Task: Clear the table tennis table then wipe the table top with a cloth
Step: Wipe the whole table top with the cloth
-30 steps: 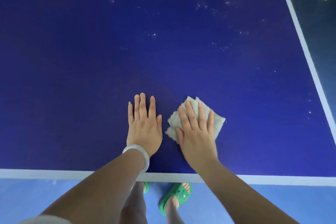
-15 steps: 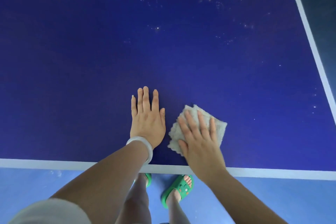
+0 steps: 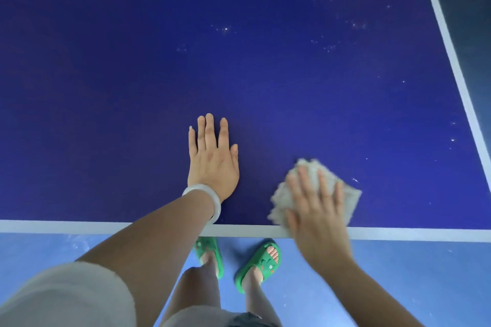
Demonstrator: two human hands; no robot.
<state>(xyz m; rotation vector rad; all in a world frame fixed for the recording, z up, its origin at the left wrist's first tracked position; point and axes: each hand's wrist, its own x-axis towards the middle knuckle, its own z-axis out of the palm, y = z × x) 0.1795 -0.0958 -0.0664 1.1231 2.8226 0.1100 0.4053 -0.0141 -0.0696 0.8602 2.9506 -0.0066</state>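
Cloth (image 3: 348, 198) is sweeping the blue desk (image 3: 239, 74) right at its near white edge line (image 3: 106, 227). It is pinned under a person's right grip (image 3: 316, 218), and blur on fabric and fingers is suggesting a fast stroke. The right grip is lying apart, fingers straight and spread, pressing the cloth down rather than curling round it, with the heel of the palm hanging out past the line. The left grip (image 3: 212, 164) is resting palm-down just beyond the same line and farther along it to the person's left, fingers straight, holding nothing and bracing the lean.

Pale specks (image 3: 329, 46) are dotting the desk well beyond the line, and one fleck (image 3: 354, 180) is sitting just past the cloth's outer corner. By the look of things, the job is in its wiping stage, with that far patch not yet reached.

Doing this pass well likely means:
- putting weight through flat fingers so the cloth is not skating loose
- running overlapping strokes parallel to the line and working outward from it
- drawing grit back over the line and off the desk, not pushing it around
- shifting the bracing grip so its own patch is getting wiped too
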